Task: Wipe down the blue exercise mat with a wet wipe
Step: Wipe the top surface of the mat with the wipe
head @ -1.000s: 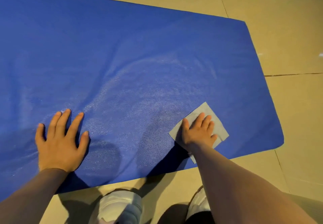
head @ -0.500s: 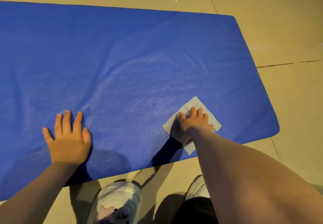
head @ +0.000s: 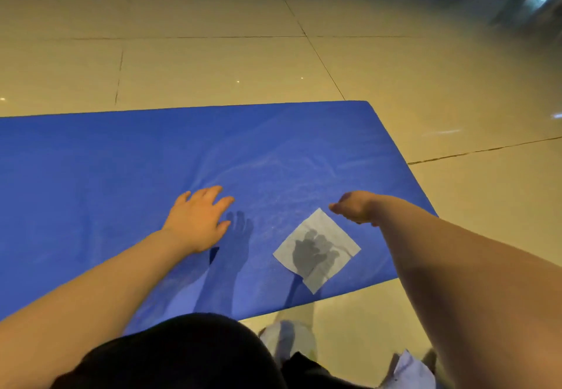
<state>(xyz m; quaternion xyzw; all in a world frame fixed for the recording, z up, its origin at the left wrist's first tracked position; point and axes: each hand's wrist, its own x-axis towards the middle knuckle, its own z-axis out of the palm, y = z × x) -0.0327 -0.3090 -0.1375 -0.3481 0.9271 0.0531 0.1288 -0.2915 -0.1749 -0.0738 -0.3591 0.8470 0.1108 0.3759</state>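
Tiled floor (head: 395, 78) — beige, glossy, dark grout lines; carries everything below.

Blue exercise mat (head: 121, 176) — laid flat on the floor, right end and near edge in view; a paler, faintly sheened patch across its middle suggests wiping already done there, though how much of the mat to the left is covered cannot be judged.

Left hand (head: 199, 220) — fingers spread and relaxed, raised just above the mat with its shadow beside it, holding nothing.

Right hand (head: 354, 207) — lifted above the mat, seen edge-on, fingers loosely bent, holding nothing.

Wet wipe (head: 317, 250) — pale square lying flat near the mat's near-right corner, under the right hand's shadow, untouched. Judgement: wiping paused or near its end.
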